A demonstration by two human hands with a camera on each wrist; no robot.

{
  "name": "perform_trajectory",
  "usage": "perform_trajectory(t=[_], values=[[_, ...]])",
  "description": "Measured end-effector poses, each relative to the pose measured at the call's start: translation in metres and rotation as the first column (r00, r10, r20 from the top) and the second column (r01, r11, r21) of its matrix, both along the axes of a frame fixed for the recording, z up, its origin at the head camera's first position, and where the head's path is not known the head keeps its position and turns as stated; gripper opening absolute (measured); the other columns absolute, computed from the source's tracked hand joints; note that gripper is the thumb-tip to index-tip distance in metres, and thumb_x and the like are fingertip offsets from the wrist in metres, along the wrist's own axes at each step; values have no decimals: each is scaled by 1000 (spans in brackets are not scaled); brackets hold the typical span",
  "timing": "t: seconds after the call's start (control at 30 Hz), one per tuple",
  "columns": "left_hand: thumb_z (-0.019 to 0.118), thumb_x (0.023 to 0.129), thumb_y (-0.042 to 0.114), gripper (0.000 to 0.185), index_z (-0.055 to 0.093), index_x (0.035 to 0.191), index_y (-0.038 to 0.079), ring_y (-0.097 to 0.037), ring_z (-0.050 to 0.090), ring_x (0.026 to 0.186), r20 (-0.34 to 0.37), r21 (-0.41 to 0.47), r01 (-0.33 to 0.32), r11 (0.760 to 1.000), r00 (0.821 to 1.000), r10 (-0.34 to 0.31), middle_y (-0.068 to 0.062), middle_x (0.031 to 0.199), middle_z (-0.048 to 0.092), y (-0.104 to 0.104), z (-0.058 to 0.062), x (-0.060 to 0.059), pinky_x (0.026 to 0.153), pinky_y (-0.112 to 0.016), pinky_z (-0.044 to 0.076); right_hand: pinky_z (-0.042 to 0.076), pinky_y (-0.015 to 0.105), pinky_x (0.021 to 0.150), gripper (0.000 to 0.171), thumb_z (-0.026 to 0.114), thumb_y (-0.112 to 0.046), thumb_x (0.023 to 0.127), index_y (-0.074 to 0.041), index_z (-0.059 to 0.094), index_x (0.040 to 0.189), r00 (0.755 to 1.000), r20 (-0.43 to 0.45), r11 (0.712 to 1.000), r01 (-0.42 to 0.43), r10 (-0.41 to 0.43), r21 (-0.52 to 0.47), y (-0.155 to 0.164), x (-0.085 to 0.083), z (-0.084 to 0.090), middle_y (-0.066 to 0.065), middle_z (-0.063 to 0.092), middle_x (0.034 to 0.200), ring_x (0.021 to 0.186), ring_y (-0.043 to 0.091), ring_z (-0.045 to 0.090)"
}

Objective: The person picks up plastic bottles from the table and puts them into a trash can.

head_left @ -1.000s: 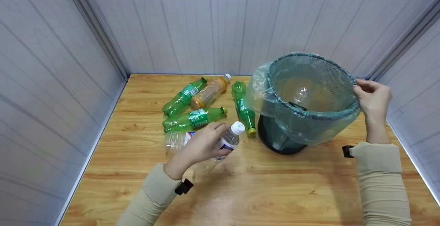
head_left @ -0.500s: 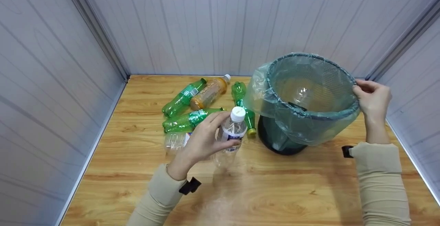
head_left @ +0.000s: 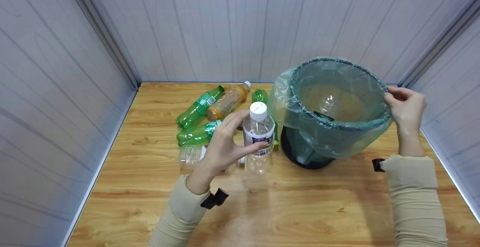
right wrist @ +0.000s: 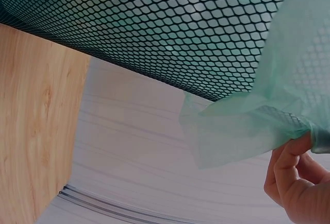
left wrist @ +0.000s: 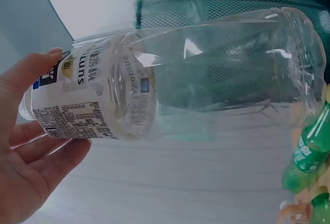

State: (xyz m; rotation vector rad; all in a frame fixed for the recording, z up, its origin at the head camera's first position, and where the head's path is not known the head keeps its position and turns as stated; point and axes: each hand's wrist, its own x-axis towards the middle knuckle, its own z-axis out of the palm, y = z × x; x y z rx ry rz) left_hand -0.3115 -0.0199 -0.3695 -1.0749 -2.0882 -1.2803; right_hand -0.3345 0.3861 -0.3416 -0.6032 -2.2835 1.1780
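Observation:
My left hand [head_left: 224, 146] grips a clear empty water bottle [head_left: 258, 138] with a white cap, held upright above the wooden table, just left of the bin. In the left wrist view the bottle [left wrist: 196, 74] fills the frame, my fingers [left wrist: 31, 131] wrapped round its labelled part. A black mesh bin [head_left: 333, 108] lined with a green plastic bag is tilted toward me. My right hand [head_left: 405, 106] pinches its right rim; in the right wrist view my fingertips [right wrist: 291, 175] hold the bag's edge [right wrist: 258, 126] against the mesh.
Several green bottles [head_left: 198, 106] and an orange one [head_left: 227, 101] lie at the back of the wooden table [head_left: 262, 209]. Another clear bottle [head_left: 192, 153] lies behind my left hand. Grey panel walls close in the left, back and right sides.
My left hand has lifted the clear bottle from a slant near the table to upright and moved it right, closer to the bin. My right hand stays on the rim.

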Motion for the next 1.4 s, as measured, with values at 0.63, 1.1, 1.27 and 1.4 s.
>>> perform_trajectory(t=[0.63, 1.1, 1.27, 1.4], values=[[80, 63, 19, 66, 50, 113, -11, -21, 54, 96, -204, 289, 68, 955, 979, -9, -17, 109, 56, 11, 32, -2, 70, -26, 50, 39, 7, 57, 30, 57, -12, 82, 1, 62, 108, 1000, 14, 999, 18, -18, 42, -1, 0, -1, -25, 49, 67, 65, -4, 47], [80, 62, 16, 64, 49, 109, -15, -23, 56, 91, -301, 367, 114, 923, 954, 2, -19, 101, 58, 18, 62, -5, 67, -27, 51, 38, 7, 54, 27, 57, -12, 81, 2, 65, 103, 999, -30, 997, 14, -12, 80, -1, -1, -2, -28, 48, 64, 61, -7, 47], [80, 63, 15, 63, 48, 108, -15, -23, 56, 91, -328, 382, 135, 914, 945, -3, -20, 102, 57, 22, 73, -6, 67, -27, 51, 39, 8, 56, 28, 55, -12, 81, 0, 64, 105, 1000, -2, 997, 18, -18, 81, -1, -1, -1, -27, 48, 65, 63, -7, 47], [79, 63, 12, 62, 48, 108, -16, -24, 56, 92, -347, 402, 163, 901, 938, -15, -20, 102, 58, 27, 84, -7, 67, -28, 51, 39, 7, 57, 28, 55, -12, 81, 0, 64, 105, 1000, -4, 996, 18, -18, 88, -1, -1, -2, -27, 48, 65, 63, -8, 48]])
